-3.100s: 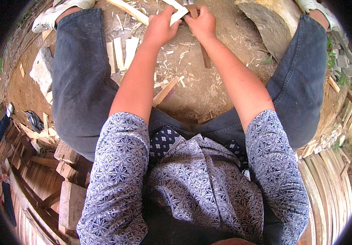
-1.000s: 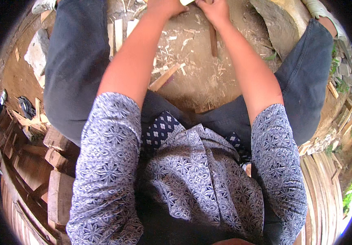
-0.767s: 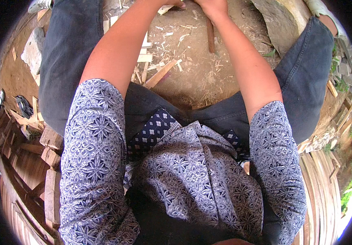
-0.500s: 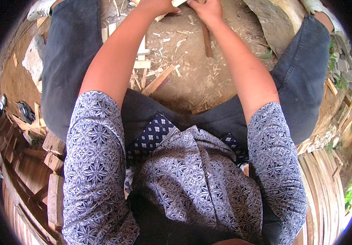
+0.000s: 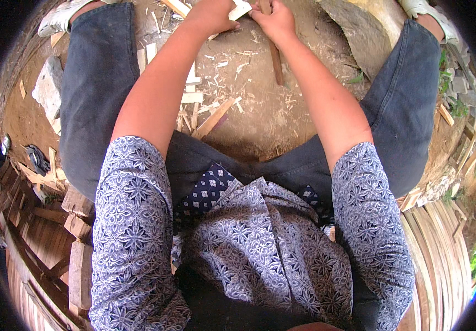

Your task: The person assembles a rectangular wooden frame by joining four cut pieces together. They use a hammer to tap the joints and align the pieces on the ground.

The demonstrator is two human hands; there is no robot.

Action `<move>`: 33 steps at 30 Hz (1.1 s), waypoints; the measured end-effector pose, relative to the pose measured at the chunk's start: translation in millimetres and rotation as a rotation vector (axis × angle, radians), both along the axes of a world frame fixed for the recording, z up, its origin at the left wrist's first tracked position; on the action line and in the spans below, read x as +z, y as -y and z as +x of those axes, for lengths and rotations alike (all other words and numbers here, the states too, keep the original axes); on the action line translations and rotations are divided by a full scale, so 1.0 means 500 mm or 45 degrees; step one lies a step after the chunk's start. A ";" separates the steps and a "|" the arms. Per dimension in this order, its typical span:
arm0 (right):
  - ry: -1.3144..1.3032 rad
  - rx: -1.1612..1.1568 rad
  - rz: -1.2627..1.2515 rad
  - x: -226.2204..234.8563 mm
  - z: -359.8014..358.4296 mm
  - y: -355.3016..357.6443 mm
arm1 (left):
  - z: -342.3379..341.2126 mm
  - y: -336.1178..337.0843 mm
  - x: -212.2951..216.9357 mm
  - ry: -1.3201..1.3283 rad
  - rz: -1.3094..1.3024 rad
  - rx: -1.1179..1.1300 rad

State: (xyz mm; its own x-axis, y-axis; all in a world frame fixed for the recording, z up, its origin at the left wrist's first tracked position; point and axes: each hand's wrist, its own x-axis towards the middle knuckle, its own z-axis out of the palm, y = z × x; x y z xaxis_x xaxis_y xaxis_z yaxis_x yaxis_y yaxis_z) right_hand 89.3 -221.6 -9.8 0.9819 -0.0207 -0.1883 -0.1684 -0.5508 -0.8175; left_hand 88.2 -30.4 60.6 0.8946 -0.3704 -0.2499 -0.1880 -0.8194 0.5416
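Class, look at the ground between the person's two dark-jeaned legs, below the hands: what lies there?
In the head view, pale wood chips, a flat wooden offcut and a dark wooden stick lie on bare brown dirt.

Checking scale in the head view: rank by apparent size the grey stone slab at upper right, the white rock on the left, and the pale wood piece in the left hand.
1. Grey stone slab, largest.
2. White rock.
3. Pale wood piece, smallest, though cut by the frame edge and partly covered by the left hand, so its full size is unsure.
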 end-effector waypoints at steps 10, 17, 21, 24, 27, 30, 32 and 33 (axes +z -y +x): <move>-0.004 -0.024 0.025 -0.003 -0.002 0.004 | -0.012 0.025 0.023 -0.066 0.139 0.133; -0.012 -0.017 -0.066 0.008 0.001 0.003 | -0.023 0.036 0.032 -0.101 0.137 0.233; 0.011 -0.013 -0.085 0.010 0.003 0.003 | -0.023 0.036 0.041 -0.141 0.175 0.259; 0.008 -0.015 -0.025 0.010 0.003 0.002 | -0.023 0.037 0.041 -0.158 0.166 0.266; 0.016 -0.016 -0.005 0.005 0.003 0.004 | -0.021 0.041 0.044 -0.187 0.188 0.290; 0.008 -0.018 0.041 0.006 0.001 0.003 | -0.023 0.040 0.040 -0.153 0.180 0.275; -0.015 -0.024 0.023 0.010 0.001 0.002 | -0.023 0.039 0.037 -0.161 0.189 0.270; -0.018 -0.019 0.005 0.012 0.002 0.001 | -0.022 0.040 0.036 -0.165 0.194 0.267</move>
